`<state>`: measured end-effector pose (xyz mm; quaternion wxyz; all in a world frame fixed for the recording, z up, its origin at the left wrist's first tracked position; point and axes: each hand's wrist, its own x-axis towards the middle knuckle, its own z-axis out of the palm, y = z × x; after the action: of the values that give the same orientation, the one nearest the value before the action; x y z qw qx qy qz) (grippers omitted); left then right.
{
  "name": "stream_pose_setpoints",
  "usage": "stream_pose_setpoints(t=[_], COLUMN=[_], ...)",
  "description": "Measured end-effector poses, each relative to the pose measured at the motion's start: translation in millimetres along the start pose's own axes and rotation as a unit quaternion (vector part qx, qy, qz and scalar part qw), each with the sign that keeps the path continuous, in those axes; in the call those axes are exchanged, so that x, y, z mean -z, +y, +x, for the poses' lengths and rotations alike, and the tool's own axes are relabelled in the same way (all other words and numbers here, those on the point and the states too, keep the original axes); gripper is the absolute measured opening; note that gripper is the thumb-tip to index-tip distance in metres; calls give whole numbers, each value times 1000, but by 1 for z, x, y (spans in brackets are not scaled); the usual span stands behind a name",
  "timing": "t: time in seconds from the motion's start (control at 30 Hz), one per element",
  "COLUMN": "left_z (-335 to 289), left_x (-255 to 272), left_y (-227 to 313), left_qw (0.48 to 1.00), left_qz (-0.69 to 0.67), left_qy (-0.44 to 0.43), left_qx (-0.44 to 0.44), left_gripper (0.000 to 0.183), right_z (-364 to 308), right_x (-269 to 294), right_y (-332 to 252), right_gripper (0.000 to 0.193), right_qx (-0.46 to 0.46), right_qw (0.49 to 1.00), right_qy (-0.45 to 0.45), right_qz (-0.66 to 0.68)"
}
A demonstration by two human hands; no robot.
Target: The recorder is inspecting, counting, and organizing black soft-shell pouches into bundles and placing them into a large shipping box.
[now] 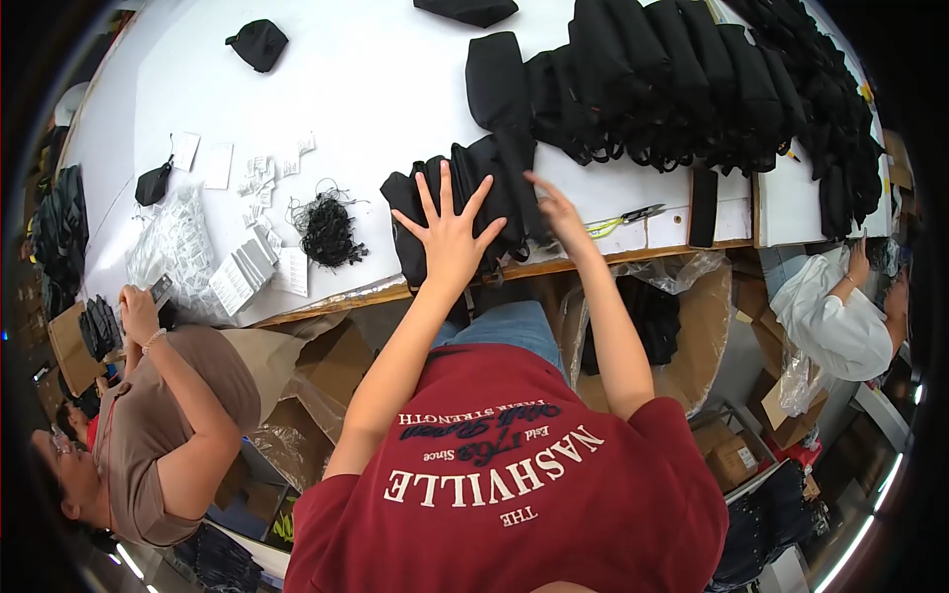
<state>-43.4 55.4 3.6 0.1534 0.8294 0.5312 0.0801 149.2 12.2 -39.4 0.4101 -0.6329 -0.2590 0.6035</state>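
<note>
Fingers (pixel 432 203) of the left hand (pixel 450 242) are spread wide and flat, pressing down on a small stack of black pouches (pixel 465 198) at the table's (pixel 376 79) near edge, while the right hand (pixel 556 212) has its fingers narrow and extended, tips resting on the same stack's right side, gripping nothing. Beyond the fingertips a long row of black pouches (pixel 682 84) stretches across the white table; left of the left hand's fingers lie a tangle of black cords (pixel 326 229) and white tags (pixel 247 272), and just right of the right hand's fingers lie scissors (pixel 628 217).
</note>
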Motion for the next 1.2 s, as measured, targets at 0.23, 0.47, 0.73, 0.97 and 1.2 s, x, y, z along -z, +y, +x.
stream_pose_setpoints(t=[0.23,0.47,0.73,0.97,1.2], left_z=[-4,-14,-10,-14,-1], left_x=[1,6,0,3,6], left_y=[-5,-15,-11,-16,6], left_qw=[985,997,997,997,991], left_qz=[-166,-50,-41,-53,-94], left_qy=[27,-8,6,6,30], left_qx=[-40,-60,-70,-53,-86], left_gripper=[57,47,45,46,52], right_z=[4,2,129,64,-47], right_x=[-26,-38,-64,-41,-39], right_y=[26,-6,-76,-93,4], right_gripper=[57,40,83,56,77], right_qx=[192,147,256,326,231], right_qw=[973,940,747,882,934], right_qy=[32,43,231,247,56], right_qz=[-120,-306,-568,-235,-268])
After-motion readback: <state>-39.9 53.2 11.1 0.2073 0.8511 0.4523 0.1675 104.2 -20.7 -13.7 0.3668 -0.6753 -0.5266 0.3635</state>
